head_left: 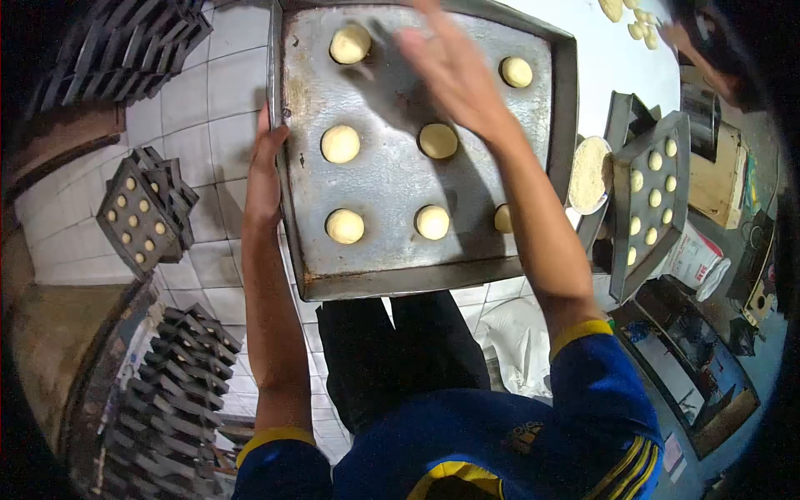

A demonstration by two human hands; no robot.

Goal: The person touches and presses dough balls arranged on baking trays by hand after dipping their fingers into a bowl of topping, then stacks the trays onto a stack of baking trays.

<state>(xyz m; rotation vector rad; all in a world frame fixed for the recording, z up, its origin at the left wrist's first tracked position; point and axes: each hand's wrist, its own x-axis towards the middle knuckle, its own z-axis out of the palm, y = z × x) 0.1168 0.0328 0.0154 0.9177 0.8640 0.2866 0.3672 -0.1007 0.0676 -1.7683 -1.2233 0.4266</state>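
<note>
My left hand (265, 179) is wrapped round the left rim of a worn metal baking tray (379, 187), holding it up in front of me. Over the tray's upper middle passes my right hand (458, 79), blurred by motion, its fingers stretched out and thumb apart; their tips run past the top of the view. Round pale dough balls sit spaced in rows on the tray, among them one at the upper left (350, 43), one in the middle (438, 141) and one at the lower left (344, 226). My right forearm partly covers a dough ball (502, 218) at the lower right.
Right of the tray are a bowl of pale crumbs (590, 175) and another tray of dough balls (654, 196). More dough pieces (637, 25) lie on the white table, near another person's arm (708, 62). Stacked trays (167, 400) and a filled tray (137, 217) stand left.
</note>
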